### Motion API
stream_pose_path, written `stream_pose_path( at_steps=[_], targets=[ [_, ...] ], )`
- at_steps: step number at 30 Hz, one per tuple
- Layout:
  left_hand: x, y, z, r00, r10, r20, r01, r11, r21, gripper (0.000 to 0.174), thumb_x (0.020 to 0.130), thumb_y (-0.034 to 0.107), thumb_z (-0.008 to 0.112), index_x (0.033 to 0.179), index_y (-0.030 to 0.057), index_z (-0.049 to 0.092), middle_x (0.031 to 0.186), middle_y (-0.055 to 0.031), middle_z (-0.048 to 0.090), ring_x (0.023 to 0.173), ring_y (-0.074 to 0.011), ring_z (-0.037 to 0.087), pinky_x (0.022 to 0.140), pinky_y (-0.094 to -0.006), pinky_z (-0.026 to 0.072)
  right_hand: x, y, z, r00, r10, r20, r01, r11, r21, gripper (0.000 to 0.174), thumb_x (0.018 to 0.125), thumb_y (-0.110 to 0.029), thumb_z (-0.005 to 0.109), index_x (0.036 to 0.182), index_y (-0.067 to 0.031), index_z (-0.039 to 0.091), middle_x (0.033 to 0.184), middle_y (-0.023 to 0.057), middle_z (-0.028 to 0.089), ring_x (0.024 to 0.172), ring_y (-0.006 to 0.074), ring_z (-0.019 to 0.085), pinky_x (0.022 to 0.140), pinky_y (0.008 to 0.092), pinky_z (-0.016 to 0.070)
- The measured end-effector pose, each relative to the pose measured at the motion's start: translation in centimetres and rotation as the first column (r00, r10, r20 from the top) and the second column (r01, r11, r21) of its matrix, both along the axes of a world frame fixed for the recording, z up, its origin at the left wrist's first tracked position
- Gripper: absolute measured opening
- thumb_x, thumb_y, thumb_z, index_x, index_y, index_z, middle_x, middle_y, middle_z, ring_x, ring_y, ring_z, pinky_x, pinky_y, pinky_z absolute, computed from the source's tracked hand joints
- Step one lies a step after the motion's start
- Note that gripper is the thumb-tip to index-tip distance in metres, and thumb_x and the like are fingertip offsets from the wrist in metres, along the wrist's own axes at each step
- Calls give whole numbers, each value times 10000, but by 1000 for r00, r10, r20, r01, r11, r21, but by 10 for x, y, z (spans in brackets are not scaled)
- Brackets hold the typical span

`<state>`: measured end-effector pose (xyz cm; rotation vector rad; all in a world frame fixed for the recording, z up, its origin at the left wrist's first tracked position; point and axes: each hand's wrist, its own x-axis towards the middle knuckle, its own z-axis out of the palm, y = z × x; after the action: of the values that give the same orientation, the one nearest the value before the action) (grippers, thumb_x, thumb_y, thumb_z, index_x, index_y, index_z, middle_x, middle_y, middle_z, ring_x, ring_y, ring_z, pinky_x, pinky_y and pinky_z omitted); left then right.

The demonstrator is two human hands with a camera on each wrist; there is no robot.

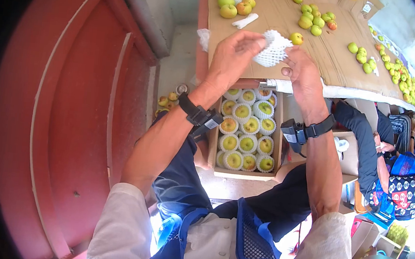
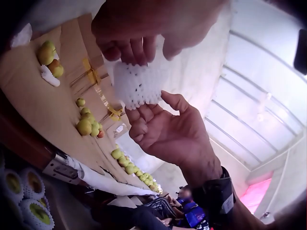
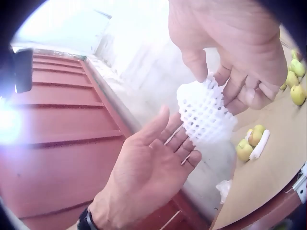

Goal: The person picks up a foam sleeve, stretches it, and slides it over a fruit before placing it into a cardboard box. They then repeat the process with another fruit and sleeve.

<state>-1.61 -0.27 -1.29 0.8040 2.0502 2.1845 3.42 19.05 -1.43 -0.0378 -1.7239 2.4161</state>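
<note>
A white foam fruit net [image 1: 271,51] is between my two hands, above the front of the cardboard-covered table. My left hand [image 3: 151,163] has its fingers fairly straight under the net's edge, with the thumb apart from it. Opposite, my right hand [image 1: 303,75] pinches the other edge between thumb and fingers. No fruit shows inside the net [image 2: 139,86]. Just behind it, one apple [image 1: 296,38] sits on the cardboard. Below my hands stands an open carton [image 1: 243,175] of apples [image 1: 247,143], each in a white foam net.
On the cardboard table top [image 1: 273,13] lie several groups of apples [image 1: 313,20] and a folded foam net [image 1: 245,21]. A red door [image 1: 79,117] stands at the left. More apples [image 1: 162,102] lie low beside it. Another person [image 1: 402,183] sits at the right.
</note>
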Motion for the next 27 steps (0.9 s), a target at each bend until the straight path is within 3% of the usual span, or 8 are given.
stream_pose_path(
  at_steps=[2, 6, 8, 12, 14, 17, 20, 27],
  targets=[
    [-2, -5, 4, 978, 209, -21, -209, 978, 2, 304, 1019, 257, 637, 1189, 11, 685, 1099, -52, 716, 1049, -141, 650, 949, -307, 492, -1, 7, 2, 999, 30, -15, -31, 998, -60, 224, 944, -265, 659, 1098, -103, 651, 1032, -49, 625, 916, 83, 527, 715, 241, 370],
    [-11, -15, 0, 979, 111, 168, -119, 992, 36, 384, 1051, 346, 574, 1262, 34, 652, 1205, -56, 690, 1132, -170, 631, 996, -343, 483, 6, 2, 17, 970, 224, -96, -240, 951, -196, 202, 962, -216, 610, 1127, -100, 604, 1074, -44, 623, 922, 76, 528, 709, 247, 396],
    [-15, -10, -6, 860, -290, 420, 171, 939, 298, 509, 1065, 462, 498, 1239, 2, 625, 1145, -103, 680, 1050, -173, 620, 965, -334, 475, 4, 0, 20, 959, 267, -98, -282, 937, -206, 186, 970, -202, 595, 1123, -96, 594, 1083, -38, 624, 925, 74, 527, 698, 245, 403],
    [-7, -7, 0, 792, -396, 464, 201, 887, 415, 548, 1075, 456, 479, 1302, -37, 552, 1226, -127, 648, 1090, -204, 623, 996, -372, 481, -3, 9, 12, 951, 308, -31, -309, 948, -78, 232, 979, -204, 588, 1163, -62, 579, 1055, -17, 621, 873, 71, 529, 648, 228, 393],
    [-14, -12, -2, 728, -436, 529, 236, 884, 404, 489, 1095, 364, 458, 1429, 8, 487, 1388, -107, 591, 1269, -223, 576, 1099, -402, 461, -3, 7, 14, 960, 281, -9, -281, 958, -58, 247, 981, -203, 587, 1174, -49, 573, 1042, -11, 619, 849, 70, 528, 634, 223, 390],
    [-18, -16, -3, 642, -536, 548, 295, 833, 469, 483, 1095, 335, 458, 1442, 0, 475, 1390, -114, 588, 1274, -226, 574, 1107, -406, 463, -2, 6, 14, 959, 282, -32, -284, 956, -75, 252, 981, -194, 585, 1180, -39, 570, 1040, -2, 625, 806, 61, 523, 623, 219, 385],
    [-13, -15, -2, 630, -546, 552, 300, 827, 476, 471, 1095, 307, 454, 1440, -13, 471, 1377, -106, 595, 1254, -222, 585, 1109, -410, 465, -5, 9, 11, 944, 326, -39, -329, 939, -99, 252, 984, -189, 580, 1185, -39, 571, 1065, 7, 640, 802, 54, 522, 616, 213, 385],
    [-5, -10, 0, 673, -538, 507, 296, 825, 482, 449, 1096, 267, 448, 1440, -20, 473, 1388, -109, 589, 1228, -225, 605, 1078, -397, 498, 4, -5, 19, 966, 256, 24, -257, 963, 78, 200, 978, -216, 594, 1112, -70, 626, 982, -48, 614, 802, 13, 486, 613, 198, 367]
  ],
)
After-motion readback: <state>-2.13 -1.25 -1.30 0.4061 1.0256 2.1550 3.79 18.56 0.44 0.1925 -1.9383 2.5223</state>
